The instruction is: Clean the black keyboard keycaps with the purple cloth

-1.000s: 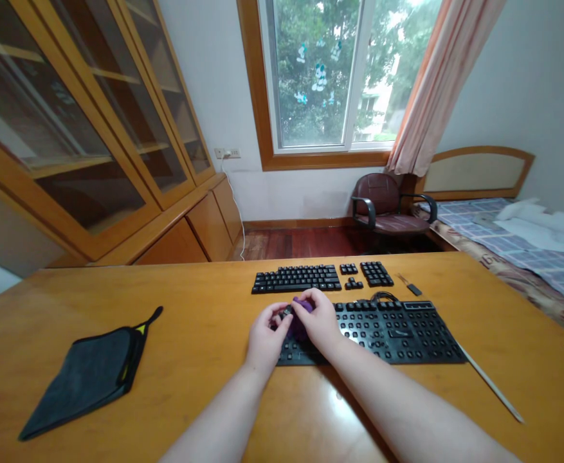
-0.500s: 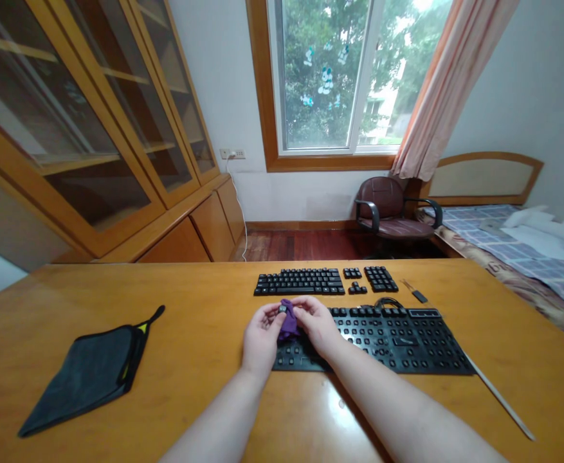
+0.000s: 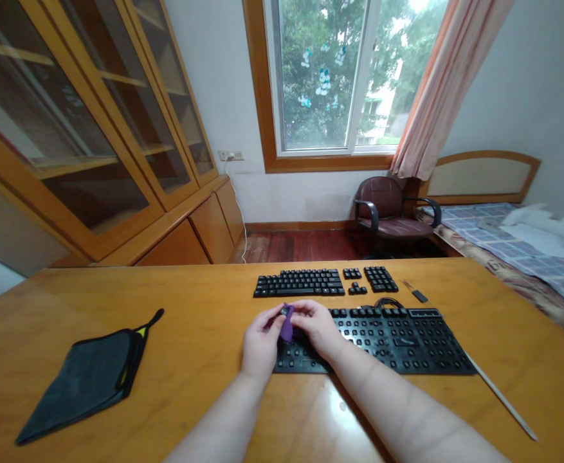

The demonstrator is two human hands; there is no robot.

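Observation:
Above the left end of a black keyboard base [image 3: 382, 344], both hands meet around a small purple cloth [image 3: 287, 326]. My left hand [image 3: 261, 341] pinches a small dark keycap [image 3: 284, 310] at the cloth's upper edge. My right hand [image 3: 316, 328] is closed on the purple cloth, its fingertips close to the keycap. Most of the base's keys are off, and a top row of keys is still on it. Behind the hands, loose black keycaps [image 3: 301, 283] lie grouped in keyboard layout, with a number-pad block [image 3: 381, 279] at the right.
A folded dark grey cloth [image 3: 86, 373] with a loop lies on the left of the wooden desk [image 3: 185, 399]. At the right are a wire keycap puller [image 3: 419, 296] and a thin pale stick [image 3: 501, 395]. A coiled cable [image 3: 388, 302] sits behind the base.
The purple cloth has shifted and bunched differently between the fingers, and less of it shows. Both hands stay in nearly the same place.

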